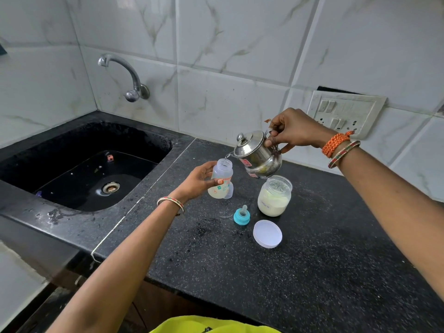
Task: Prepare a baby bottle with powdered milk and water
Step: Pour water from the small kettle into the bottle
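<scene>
My left hand (198, 180) grips a clear baby bottle (222, 175) with flower prints, held open-topped and slightly tilted above the black counter, pale liquid in its bottom. My right hand (292, 129) holds the handle of a small steel kettle (258, 155), tipped left so a thin stream of water runs from its spout into the bottle's mouth. Just right of the bottle stands an open glass jar of milk powder (274, 197). The bottle's blue ring with teat (242, 215) lies on the counter in front. The jar's white lid (267, 233) lies nearer me.
A black sink (79, 164) with a steel tap (125, 75) is set into the counter at left. A switch plate (346, 114) sits on the tiled wall behind my right hand. The speckled black counter (312, 260) stretches to the right and toward me.
</scene>
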`<state>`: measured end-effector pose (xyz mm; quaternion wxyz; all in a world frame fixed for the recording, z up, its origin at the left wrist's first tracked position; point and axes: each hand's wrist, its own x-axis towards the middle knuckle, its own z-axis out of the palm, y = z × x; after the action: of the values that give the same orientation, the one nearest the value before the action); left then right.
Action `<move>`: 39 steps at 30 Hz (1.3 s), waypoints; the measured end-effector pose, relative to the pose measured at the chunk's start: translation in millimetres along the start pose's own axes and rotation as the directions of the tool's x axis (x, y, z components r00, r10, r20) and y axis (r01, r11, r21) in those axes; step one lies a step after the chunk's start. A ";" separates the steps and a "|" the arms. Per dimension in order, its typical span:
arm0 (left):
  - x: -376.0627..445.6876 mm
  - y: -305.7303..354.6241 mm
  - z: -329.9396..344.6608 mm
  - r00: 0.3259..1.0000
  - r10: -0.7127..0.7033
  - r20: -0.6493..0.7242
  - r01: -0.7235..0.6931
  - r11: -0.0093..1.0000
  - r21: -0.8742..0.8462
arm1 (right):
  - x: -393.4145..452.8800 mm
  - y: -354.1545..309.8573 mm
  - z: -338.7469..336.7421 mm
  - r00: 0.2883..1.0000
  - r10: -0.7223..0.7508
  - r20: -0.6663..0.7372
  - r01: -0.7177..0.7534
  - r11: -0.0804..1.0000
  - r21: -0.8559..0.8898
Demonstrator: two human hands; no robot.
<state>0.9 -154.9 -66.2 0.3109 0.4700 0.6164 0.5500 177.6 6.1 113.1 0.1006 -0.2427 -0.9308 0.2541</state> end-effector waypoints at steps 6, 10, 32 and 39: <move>1.6 -2.2 -1.0 0.999 -0.024 -0.046 0.024 1.000 0.012 | 0.8 0.7 0.9 1.000 -0.005 -0.001 0.005 1.000 0.006; 2.4 -1.1 -0.5 0.997 -0.035 -0.062 0.035 0.999 -0.004 | 2.4 1.9 1.5 1.000 -0.007 0.006 0.007 1.000 0.003; 5.6 3.8 -1.0 0.992 0.063 -0.113 -0.065 0.998 -0.014 | -1.2 -1.8 -2.1 1.000 0.015 -0.018 -0.014 0.999 0.052; 5.2 11.4 -5.7 0.996 0.036 -0.078 -0.049 0.985 -0.168 | -4.2 -7.8 -8.9 0.999 0.007 -0.043 -0.005 1.000 0.026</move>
<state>-3.5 -152.9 -53.3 0.3147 0.4339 0.5686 0.6240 180.9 1.9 124.4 0.1229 -0.2495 -0.9243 0.2613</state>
